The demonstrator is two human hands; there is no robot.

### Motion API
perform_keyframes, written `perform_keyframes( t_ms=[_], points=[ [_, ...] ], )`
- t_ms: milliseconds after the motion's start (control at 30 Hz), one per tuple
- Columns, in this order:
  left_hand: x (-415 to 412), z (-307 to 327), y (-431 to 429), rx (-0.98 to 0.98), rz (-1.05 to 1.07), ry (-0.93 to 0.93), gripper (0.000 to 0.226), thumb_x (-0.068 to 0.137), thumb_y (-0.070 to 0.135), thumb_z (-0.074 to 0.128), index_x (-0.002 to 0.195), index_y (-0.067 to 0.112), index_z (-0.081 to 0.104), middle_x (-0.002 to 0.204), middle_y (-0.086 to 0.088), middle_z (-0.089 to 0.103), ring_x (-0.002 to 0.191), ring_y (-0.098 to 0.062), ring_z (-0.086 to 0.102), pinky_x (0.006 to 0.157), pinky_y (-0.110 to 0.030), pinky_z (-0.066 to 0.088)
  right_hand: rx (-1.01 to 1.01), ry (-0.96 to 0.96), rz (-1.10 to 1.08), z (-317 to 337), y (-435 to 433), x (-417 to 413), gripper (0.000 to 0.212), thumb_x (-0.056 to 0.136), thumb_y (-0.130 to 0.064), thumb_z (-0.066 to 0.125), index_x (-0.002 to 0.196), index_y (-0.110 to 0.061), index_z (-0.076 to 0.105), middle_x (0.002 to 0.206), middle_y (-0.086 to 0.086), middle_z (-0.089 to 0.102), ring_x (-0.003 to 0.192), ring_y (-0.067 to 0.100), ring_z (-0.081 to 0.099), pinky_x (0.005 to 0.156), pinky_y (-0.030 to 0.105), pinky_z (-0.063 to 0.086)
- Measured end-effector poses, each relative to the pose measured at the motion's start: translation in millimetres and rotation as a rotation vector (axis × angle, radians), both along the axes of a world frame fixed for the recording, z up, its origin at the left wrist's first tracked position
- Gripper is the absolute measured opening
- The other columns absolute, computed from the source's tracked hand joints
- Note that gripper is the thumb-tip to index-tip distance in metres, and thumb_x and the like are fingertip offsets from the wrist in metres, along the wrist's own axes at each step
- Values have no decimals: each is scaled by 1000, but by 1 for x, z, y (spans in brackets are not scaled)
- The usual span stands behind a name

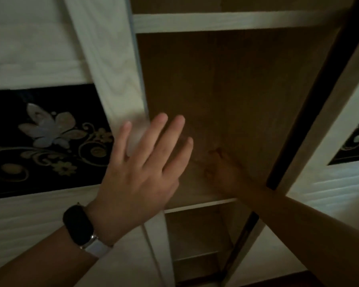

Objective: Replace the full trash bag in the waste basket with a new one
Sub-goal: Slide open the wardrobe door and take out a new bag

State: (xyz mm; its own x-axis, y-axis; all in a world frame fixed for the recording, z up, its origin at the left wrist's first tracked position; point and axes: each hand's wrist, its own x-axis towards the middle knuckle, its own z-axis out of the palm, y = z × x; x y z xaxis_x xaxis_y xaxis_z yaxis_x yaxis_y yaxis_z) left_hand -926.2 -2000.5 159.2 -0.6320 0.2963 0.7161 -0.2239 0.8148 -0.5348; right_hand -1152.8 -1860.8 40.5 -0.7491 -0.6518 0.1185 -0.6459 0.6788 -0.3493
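Note:
No waste basket and no trash bag are in view. I face an open wardrobe compartment (pixel 226 96) with a brown back panel. My left hand (pixel 141 172), with a dark watch on the wrist, is flat with its fingers spread at the edge of the white sliding door (pixel 112 69), holding nothing. My right hand (pixel 222 168) reaches deep into the dim compartment near the shelf (pixel 197 206). It is in shadow, so I cannot make out its fingers or whether it holds anything.
The left sliding door carries a black panel with a floral pattern (pixel 46 137). A second door with a dark edge (pixel 311 104) stands at the right. Another shelf (pixel 226 21) lies above, and lower compartments (pixel 195 245) show below.

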Motion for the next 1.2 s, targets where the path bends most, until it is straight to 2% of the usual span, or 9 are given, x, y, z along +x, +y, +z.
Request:
perform_keyframes(
  t_ms=[100,267,400,500,600,733,933,1100,1200],
  points=[
    [4,0,-26,13,69,141,60,88,37,57,143,18,45,153,-18,33,141,-35,31,111,-62,23,45,0,-41,-9,-27,-17,71,93,-45,51,151,-20,19,159,11,18,142,31,22,115,41,21],
    [-11,-10,-57,43,37,258,79,82,56,57,147,16,36,152,-16,30,145,-31,23,112,-61,26,180,53,-72,-33,-63,-59,82,83,-54,49,150,-27,13,159,13,13,143,36,19,112,52,27],
    [-26,-18,-73,11,-4,304,83,77,62,55,146,20,35,155,-13,24,150,-25,10,116,-56,18,167,21,-113,-44,-73,-79,80,85,-48,57,151,-26,19,158,14,18,141,39,23,109,49,31],
    [-29,-21,-76,-4,-36,323,85,77,64,52,148,21,34,162,-8,15,150,-25,11,116,-56,17,136,-3,-96,-58,-77,-86,68,89,-40,57,148,-21,31,149,19,34,134,40,35,107,49,36],
    [-31,-23,-78,-15,-52,335,86,76,64,52,149,21,33,162,-6,16,149,-26,12,115,-56,18,90,-29,-88,-66,-81,-87,52,90,-35,57,138,-16,49,134,21,51,121,41,48,100,47,43],
    [-31,-23,-80,-20,-60,341,86,76,63,53,149,21,34,162,-5,11,149,-26,12,115,-56,19,50,6,-57,-63,-84,-79,40,91,-30,56,123,-6,61,122,23,59,111,41,56,94,43,47],
    [-30,-21,-76,2,-72,349,82,77,61,53,147,22,36,152,-10,28,149,-24,12,117,-53,18,-37,-77,-47,-49,-71,-51,51,92,-44,43,116,-3,62,118,19,64,109,37,59,89,35,45],
    [-28,-19,-76,10,-81,347,79,79,60,53,146,22,37,151,-11,32,149,-22,11,116,-54,19,-195,-203,2,-28,-56,-19,35,93,-32,50,97,1,61,98,16,64,86,29,63,87,32,51],
    [-26,-19,-73,16,-81,330,76,82,59,52,146,21,37,151,-12,32,149,-22,9,115,-54,19,-195,-146,20,-10,-36,5,20,95,-22,53,77,-12,54,82,9,62,75,22,60,76,35,51]
  ],
)
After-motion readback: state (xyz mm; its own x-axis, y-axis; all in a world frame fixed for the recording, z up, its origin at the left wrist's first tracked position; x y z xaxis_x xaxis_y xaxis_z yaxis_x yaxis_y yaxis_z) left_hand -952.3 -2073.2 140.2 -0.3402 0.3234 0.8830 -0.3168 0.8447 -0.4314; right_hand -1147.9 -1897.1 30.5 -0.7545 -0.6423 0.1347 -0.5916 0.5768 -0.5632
